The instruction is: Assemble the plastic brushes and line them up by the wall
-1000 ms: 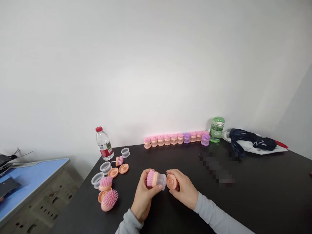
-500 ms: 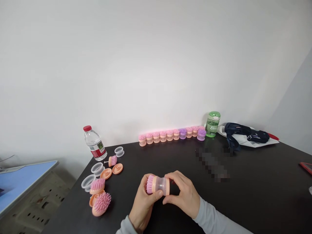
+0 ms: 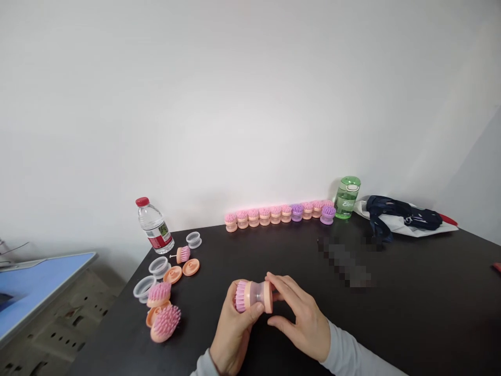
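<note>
My left hand (image 3: 237,324) is wrapped round a pink-bristled scrub brush (image 3: 257,293) with a clear waisted middle and a peach base. The brush lies on its side, bristles toward my left palm, base facing right. At the base my right hand (image 3: 301,316) is open, its fingertips by the upper rim and its thumb apart below. To the left lie loose parts: clear rings (image 3: 159,267), peach discs (image 3: 191,267) and pink bristle heads (image 3: 166,324). One small bristle head (image 3: 183,254) has a thin stem pointing left.
Along the wall stands a row of assembled brushes (image 3: 264,215), mostly pink with a purple few. A green bottle (image 3: 347,197) and a dark strap bag on white plastic (image 3: 415,216) are at the right. A red-capped water bottle (image 3: 155,227) stands back left on the black table (image 3: 219,256).
My right thumb has come away from the brush's base and my right hand has opened slightly. My left hand keeps its hold. The view has shifted a little.
</note>
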Available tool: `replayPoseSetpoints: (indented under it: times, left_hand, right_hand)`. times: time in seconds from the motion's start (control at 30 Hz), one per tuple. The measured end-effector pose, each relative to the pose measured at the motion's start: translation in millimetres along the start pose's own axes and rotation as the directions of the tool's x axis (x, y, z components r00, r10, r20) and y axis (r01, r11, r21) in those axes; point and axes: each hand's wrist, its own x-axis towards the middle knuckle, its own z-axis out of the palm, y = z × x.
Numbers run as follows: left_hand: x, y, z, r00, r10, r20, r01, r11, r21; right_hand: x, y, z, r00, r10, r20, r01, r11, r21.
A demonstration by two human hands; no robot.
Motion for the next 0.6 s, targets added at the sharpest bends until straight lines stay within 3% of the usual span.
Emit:
replayPoseSetpoints:
  times: [0.17,0.37,0.6]
  left_hand:
    - [1.0,2.3,0.3,1.000,0.023,0.003,-0.023,0.999,0.034]
    - [1.2,-1.1,0.4,0.999,0.047,0.009,-0.048,0.992,0.116]
    - [2.8,-1.3,-0.7,0.993,0.095,-0.070,-0.083,0.984,0.159]
  right_hand:
    - [5.3,-5.2,-6.4,1.000,0.007,0.009,-0.007,0.999,-0.031]
    - [6.0,-2.4,-7.8,0.982,0.175,0.071,-0.165,0.979,-0.122]
    - [5.6,0.2,-8.9,0.990,0.124,0.073,-0.124,0.992,-0.001]
